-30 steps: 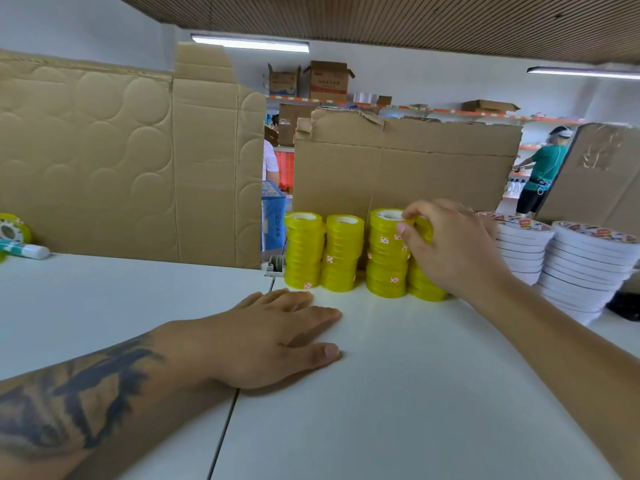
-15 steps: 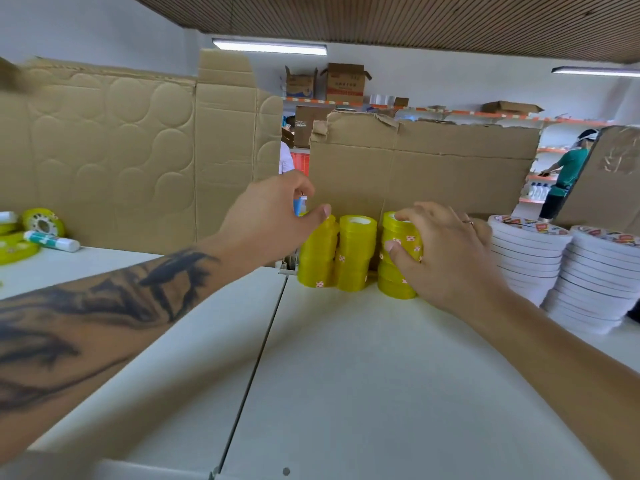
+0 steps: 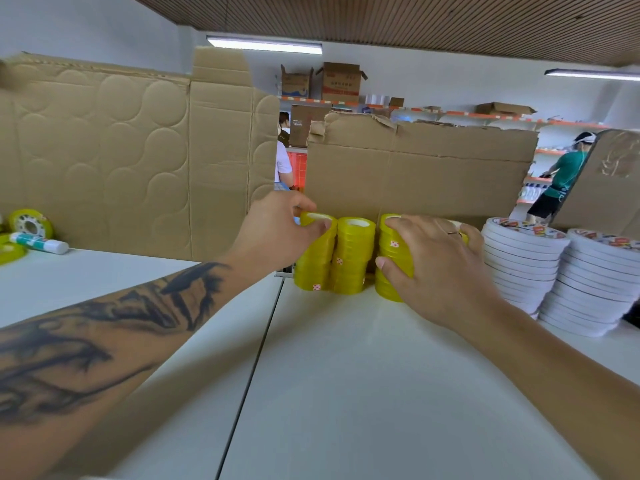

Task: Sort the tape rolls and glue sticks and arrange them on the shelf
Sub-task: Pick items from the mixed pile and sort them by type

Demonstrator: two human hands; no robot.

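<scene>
White shelf [image 3: 346, 375] boards backed by brown cardboard carry stacks of yellow tape rolls [image 3: 353, 258] against the back. Loose, light and slippery, these columns look apt to topple, so hold them by their sides. Left hand [image 3: 277, 230] fingers curl over the leftmost stack's top; right hand [image 3: 436, 265] fingers wrap another stack, both arms outstretched.

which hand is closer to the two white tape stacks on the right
Right. The right hand grips a yellow tape stack right beside the white tape stacks. The left hand holds the leftmost yellow stack, farther away.
</scene>
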